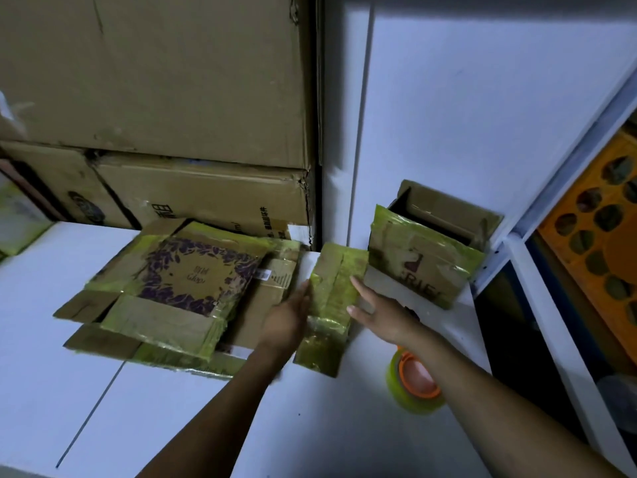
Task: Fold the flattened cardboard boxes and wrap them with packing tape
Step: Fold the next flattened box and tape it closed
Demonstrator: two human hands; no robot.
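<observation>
Folded, tape-wrapped cardboard piece (329, 305) lies on white table (172, 408), long axis running away from the person. Left hand (289, 317) flat against its left edge, right hand (379, 313) open at its right edge; neither clamped. Tape roll (412, 384) just behind right wrist, so right hand is nearer it.

Bare surface (103, 391) lies open front-left. Stacked cartons (155, 115) wall the back; flattened boxes (165, 298), tape roll (413, 384) and open box (431, 250) crowd the rest.

Brown box with purple leaf ring (193, 270) showing small word "shop" in middle. Taped box at right (422, 267) showing big letters, too covered to read. Big carton behind (213, 198) showing Chinese writing, too blurry.
</observation>
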